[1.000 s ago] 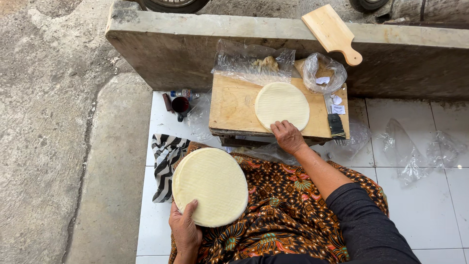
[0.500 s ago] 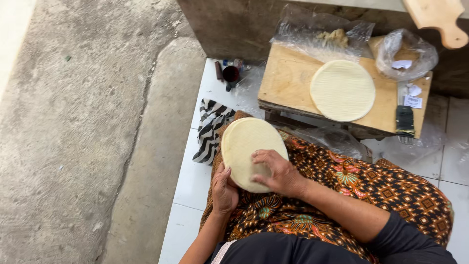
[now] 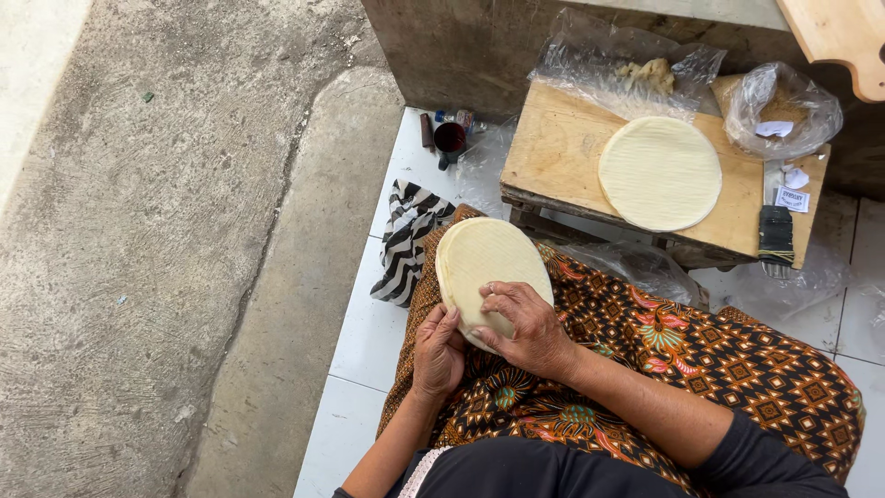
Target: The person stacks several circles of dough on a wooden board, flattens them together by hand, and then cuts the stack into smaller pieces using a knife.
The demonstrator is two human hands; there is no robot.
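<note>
A stack of thin round pale dough sheets rests on my lap over patterned batik cloth. My left hand grips the stack's near left edge. My right hand lies on top of the stack, its fingers curled on the uppermost sheet. One separate round sheet lies flat on the small wooden table in front of me.
On the table's far side sit a clear plastic bag with a lump of filling, another bag and a brush. A wooden paddle rests on the concrete ledge. A striped cloth and small jars lie on the white tiles.
My right hand left the sheet on the table and came to rest on the lap stack. The stack has tilted and the view shifted left.
</note>
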